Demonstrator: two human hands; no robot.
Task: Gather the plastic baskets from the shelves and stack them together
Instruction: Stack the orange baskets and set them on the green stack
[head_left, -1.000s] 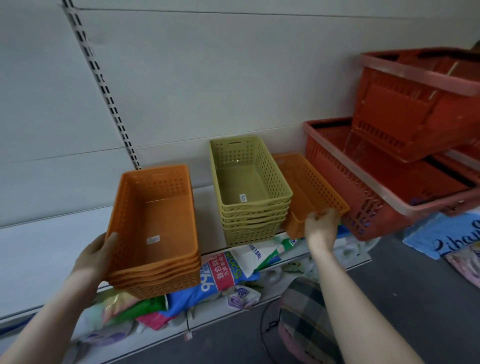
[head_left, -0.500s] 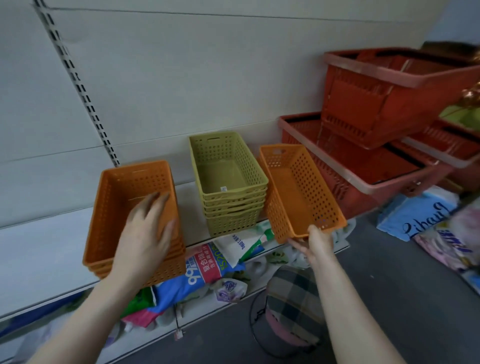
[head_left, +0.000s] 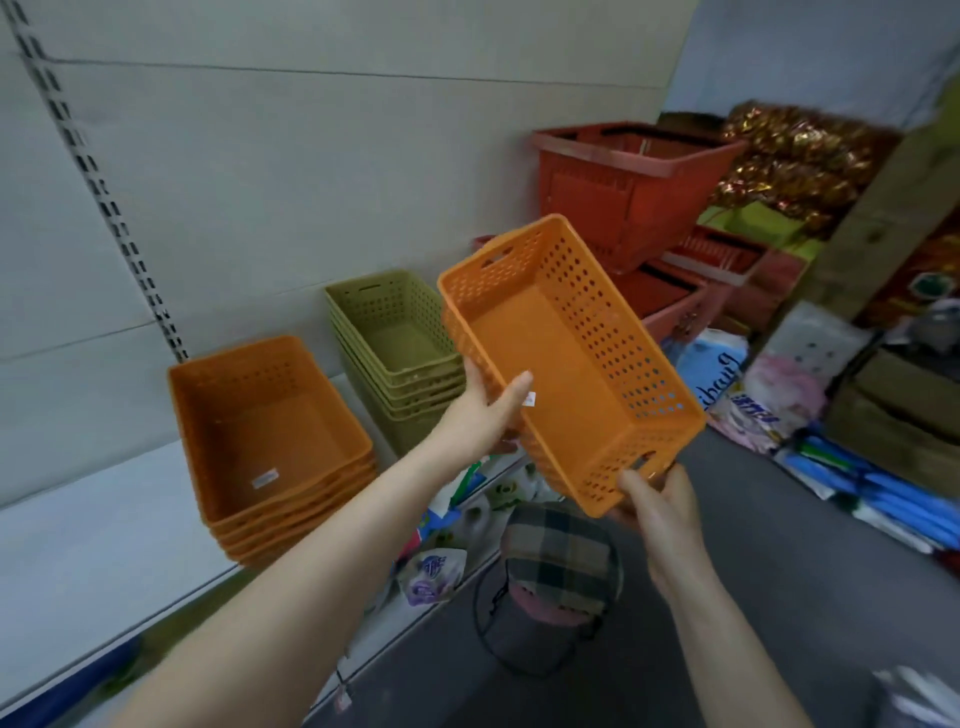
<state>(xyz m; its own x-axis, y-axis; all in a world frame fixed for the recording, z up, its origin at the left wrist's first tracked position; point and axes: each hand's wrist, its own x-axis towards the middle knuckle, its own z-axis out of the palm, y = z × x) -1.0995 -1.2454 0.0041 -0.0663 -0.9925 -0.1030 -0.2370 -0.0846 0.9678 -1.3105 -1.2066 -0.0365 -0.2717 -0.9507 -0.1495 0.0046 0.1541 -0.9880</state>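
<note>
1. Shelf (head_left: 78, 530): white board running along the wall, its front edge toward me, carrying both stacks.
2. Orange stack (head_left: 270, 441): several nested orange baskets near the front edge of the shelf, overhanging it slightly, open side up, with no hand on it.
3. Green stack (head_left: 400, 353): nested olive baskets farther right along the same shelf, toward its back edge, standing just beside the orange stack but apart from it.
4. My left hand (head_left: 488, 410): closed on the long side wall of the single orange basket (head_left: 566, 364), thumb inside over the rim, fingers beneath.
5. The single orange basket: held in the air, clear of the shelf, in front of and to the right of the green stack, tilted with its open side toward me.
6. My right hand (head_left: 657, 506): gripping the near short end of the same basket by the handle slot.
7. Step in hand, as I judge it: carrying this loose basket to its matching pile.
8. Next move calls for swinging it left past the green stack, levelling it, lining its long axis up with the orange stack and lowering it squarely so it nests.
</note>
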